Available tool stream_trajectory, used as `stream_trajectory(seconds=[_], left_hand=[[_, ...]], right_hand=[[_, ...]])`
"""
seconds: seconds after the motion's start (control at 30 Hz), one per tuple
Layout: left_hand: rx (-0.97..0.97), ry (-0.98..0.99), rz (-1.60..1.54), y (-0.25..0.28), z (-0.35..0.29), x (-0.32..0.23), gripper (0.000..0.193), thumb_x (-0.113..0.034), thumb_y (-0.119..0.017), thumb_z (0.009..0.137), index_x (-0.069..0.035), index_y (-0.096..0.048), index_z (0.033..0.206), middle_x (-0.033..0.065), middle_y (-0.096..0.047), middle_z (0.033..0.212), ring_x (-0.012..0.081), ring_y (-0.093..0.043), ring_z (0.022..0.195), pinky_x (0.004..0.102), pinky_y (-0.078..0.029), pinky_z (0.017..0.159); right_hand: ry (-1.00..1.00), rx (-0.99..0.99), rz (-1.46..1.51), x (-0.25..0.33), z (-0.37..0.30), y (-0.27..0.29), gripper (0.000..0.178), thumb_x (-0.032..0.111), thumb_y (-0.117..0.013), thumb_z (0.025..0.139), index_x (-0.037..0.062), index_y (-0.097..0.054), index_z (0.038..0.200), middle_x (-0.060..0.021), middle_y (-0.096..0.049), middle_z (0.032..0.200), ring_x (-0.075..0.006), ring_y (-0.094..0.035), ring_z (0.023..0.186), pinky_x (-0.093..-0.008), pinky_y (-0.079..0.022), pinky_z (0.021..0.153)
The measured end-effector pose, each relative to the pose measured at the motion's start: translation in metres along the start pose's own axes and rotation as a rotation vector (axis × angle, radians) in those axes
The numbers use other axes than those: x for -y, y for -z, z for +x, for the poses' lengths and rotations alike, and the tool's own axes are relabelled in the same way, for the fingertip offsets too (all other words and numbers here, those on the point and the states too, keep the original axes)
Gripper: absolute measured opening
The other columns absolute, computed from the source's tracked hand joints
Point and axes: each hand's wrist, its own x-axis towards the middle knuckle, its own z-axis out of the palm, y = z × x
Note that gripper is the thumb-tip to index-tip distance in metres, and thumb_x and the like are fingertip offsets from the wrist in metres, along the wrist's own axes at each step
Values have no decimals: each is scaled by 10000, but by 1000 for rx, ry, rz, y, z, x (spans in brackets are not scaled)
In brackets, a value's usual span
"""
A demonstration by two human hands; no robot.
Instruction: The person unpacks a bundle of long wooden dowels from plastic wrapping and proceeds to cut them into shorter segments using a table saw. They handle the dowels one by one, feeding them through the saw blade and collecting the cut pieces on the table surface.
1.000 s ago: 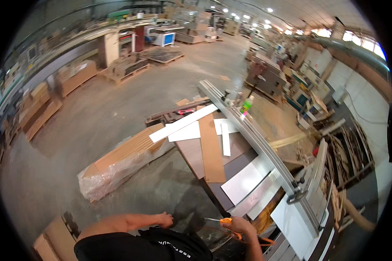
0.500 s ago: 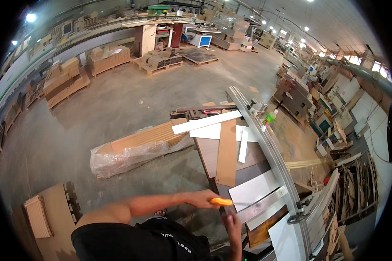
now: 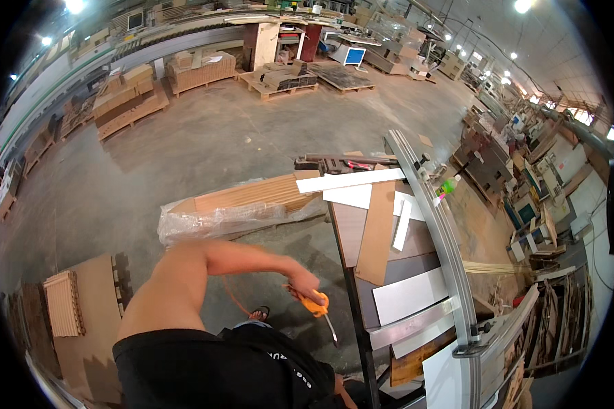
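Note:
My left hand (image 3: 303,282) is closed round the orange handle of a screwdriver (image 3: 318,306). Its thin metal shaft points down and to the right, over the floor beside the workbench. Just right of it, a bare metal bar (image 3: 411,324) lies across the bench between two white panels; the upper white panel (image 3: 409,296) lies flat. Of my right arm only a bit of skin (image 3: 343,391) shows at the lower edge, by my black shirt; the hand itself is out of sight.
A long aluminium rail (image 3: 435,225) runs along the bench's right side, with a green spray bottle (image 3: 447,186) beyond it. A brown board (image 3: 376,232) and white strips lie on the bench. Plastic-wrapped boards (image 3: 242,210) rest on the floor; stacked panels (image 3: 65,303) stand at left.
My left hand has drawn back left from the bench's edge with the screwdriver, whose shaft now points downward. My right hand has dropped away from the metal bar and out of view.

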Motion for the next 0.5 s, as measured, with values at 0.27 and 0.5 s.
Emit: stream_trajectory(seconds=[0.27, 0.5], left_hand=[[-104, 309, -134, -26, -3, 127, 838, -812, -394, 881, -31, -583, 646, 96, -590, 598, 212, -593, 530, 396, -494, 520], [-805, -1, -14, -87, 49, 20, 479, -397, -671, 863, 13, -612, 1105, 248, -652, 1100, 401, -610, 1099, 483, -495, 907]], right_hand=[[165, -280, 48, 60, -107, 113, 464, 403, -532, 939, 55, -674, 1211, -198, -631, 1298, -380, -608, 1198, -532, -495, 954], [723, -924, 1648, 133, -170, 205, 577, 324, -672, 952, -69, -510, 1343, -218, -582, 1326, -283, -569, 1231, -363, -449, 1021]])
